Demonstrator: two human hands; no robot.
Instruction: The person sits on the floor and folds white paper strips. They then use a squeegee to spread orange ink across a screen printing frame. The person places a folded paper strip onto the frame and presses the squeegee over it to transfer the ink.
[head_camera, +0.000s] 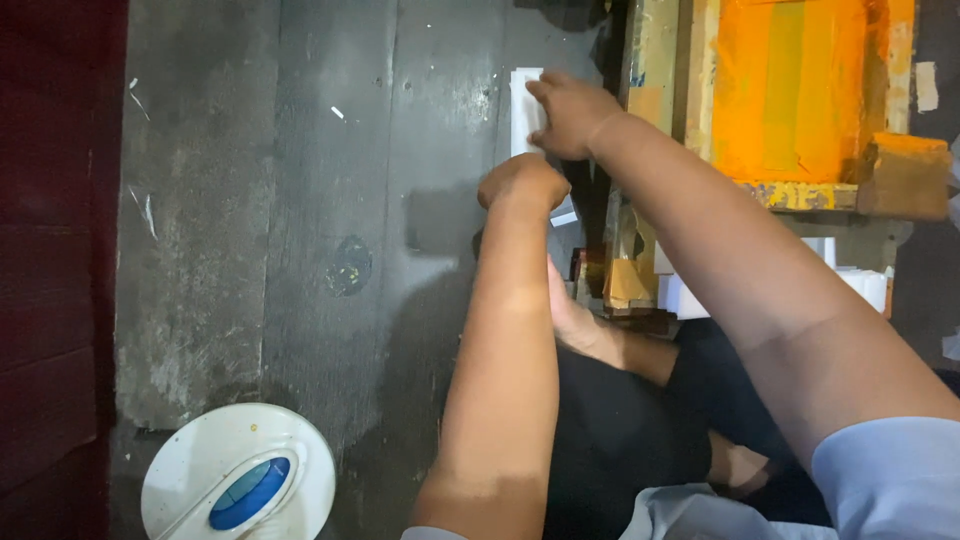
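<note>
Both hands press a white paper stack (524, 110), light and floppy, best pinched at its edges: right hand (572, 115) flattened on top, left hand (522, 183) fisted at its near end.

Matt white paper strip (524, 110) lies under the right hand (572, 115) on a rough, scuffed dark floor (300, 200). The wooden screen frame (655, 60) is paint-crusted around glossy orange mesh (790, 90). A smooth white plastic fan base (240, 475) carries a shiny blue inset.
</note>
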